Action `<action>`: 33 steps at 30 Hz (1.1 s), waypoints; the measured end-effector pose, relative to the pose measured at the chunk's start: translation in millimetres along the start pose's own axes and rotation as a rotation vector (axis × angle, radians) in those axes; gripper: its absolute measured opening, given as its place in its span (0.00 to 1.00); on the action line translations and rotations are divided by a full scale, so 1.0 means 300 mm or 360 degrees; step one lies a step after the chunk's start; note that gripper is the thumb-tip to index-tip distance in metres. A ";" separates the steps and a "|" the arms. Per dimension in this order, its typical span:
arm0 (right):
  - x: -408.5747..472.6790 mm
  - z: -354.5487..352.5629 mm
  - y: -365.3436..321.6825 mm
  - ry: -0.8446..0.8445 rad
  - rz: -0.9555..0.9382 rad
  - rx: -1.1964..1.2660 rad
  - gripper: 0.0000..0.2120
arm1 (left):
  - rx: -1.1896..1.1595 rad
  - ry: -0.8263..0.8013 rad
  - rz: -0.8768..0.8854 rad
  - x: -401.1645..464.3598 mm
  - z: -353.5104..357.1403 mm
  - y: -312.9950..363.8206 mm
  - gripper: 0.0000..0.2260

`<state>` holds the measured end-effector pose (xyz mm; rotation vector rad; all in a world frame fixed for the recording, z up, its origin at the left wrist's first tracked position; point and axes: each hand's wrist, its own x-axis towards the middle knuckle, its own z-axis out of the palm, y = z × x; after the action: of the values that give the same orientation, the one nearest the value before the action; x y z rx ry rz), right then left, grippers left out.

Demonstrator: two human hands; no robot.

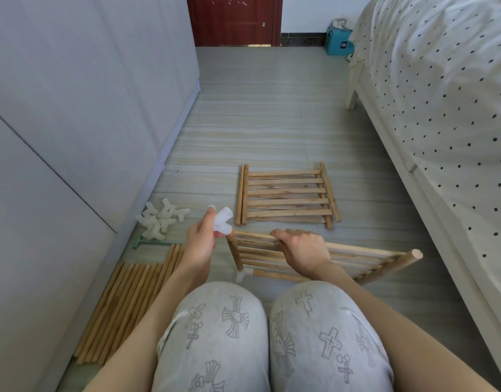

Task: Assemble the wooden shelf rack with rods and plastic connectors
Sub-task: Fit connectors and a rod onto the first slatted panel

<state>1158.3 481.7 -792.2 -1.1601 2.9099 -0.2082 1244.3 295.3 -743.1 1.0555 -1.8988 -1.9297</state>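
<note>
Floor is pale striped tile/laminate, running to a dark red door at 12 o'clock. Grey wardrobe walls off the whole 9 o'clock side; bed w/ dotted cover fills 3 o'clock. A teal box sits by the far wall near the bed's corner.

Open floor is the lane btwn wardrobe and bed, widest toward 12.

Left hand: fingers pinch a white plastic connector just above the near-left post end of the held shelf panel. Right hand: fingers curled round that panel's top rod; panel tilted up on edge in front of the knees.

Second shelf panel lies flat at 12 of the hands. Pile of connectors at 10 o'clock, by the wardrobe base. Loose rods bundled at 8 o'clock along the wardrobe edge, a green tool just past them.
</note>
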 end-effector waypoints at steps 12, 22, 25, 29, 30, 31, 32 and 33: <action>-0.009 -0.003 -0.004 0.0001 -0.0021 0.0037 0.13 | 0.0217 -0.0257 0.0146 -0.014 -0.003 -0.004 0.13; -0.009 -0.001 -0.004 0.0016 -0.0021 0.0040 0.13 | 0.0207 -0.0350 0.0309 -0.003 -0.012 -0.022 0.20; -0.006 -0.003 -0.005 0.0014 -0.0015 0.0049 0.13 | 0.0171 -0.0329 0.0384 0.002 -0.009 -0.029 0.22; -0.009 -0.004 -0.004 0.0014 -0.0022 0.0057 0.13 | 0.0058 -0.0205 0.0399 0.002 -0.007 -0.040 0.16; -0.010 -0.003 -0.005 0.0012 -0.0025 0.0059 0.13 | 0.0045 -0.0186 0.0404 0.001 -0.005 -0.040 0.14; -0.010 -0.003 -0.004 0.0011 -0.0026 0.0061 0.13 | 0.0045 -0.0180 0.0413 0.002 -0.003 -0.039 0.12; -0.009 -0.003 -0.004 0.0012 -0.0024 0.0065 0.13 | 0.0060 -0.0191 0.0423 0.003 0.000 -0.037 0.11; -0.008 -0.003 -0.004 0.0014 -0.0022 0.0070 0.13 | 0.0095 -0.0217 0.0428 0.006 0.002 -0.034 0.11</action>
<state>1160.7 482.6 -791.4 -1.1759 2.8901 -0.2765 1246.0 296.1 -753.4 0.6561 -2.0605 -1.8419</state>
